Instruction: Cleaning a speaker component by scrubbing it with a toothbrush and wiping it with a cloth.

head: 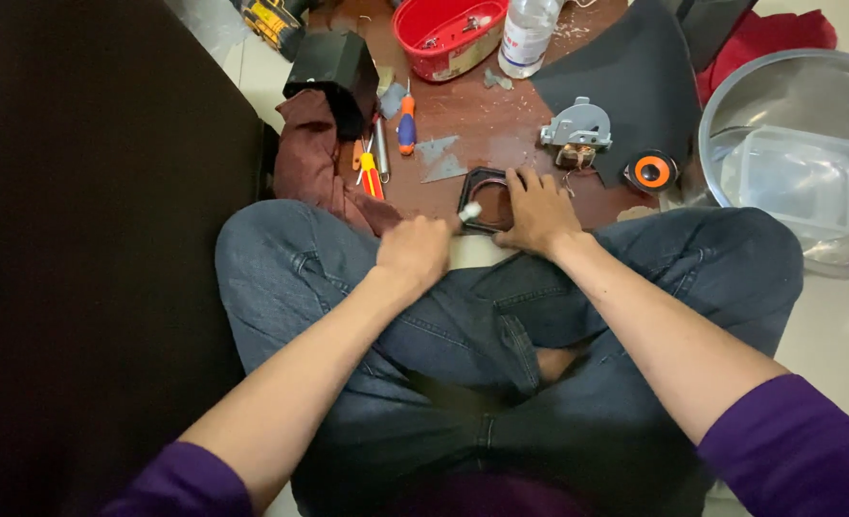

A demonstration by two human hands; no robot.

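Hands meet over crossed legs: your left hand is closed around a small white-tipped tool, and your right hand presses flat on a dark square frame at the table edge. Pushing hard could make the tip slip toward your fingers.

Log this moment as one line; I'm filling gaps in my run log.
left hand: fist on white-tipped tool | right hand: pressing black frame | nearby: screwdrivers, red tub

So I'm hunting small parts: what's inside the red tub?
Inside the red tub lie a few small metal bits, too small to identify. A clear plastic bottle stands against its right rim.
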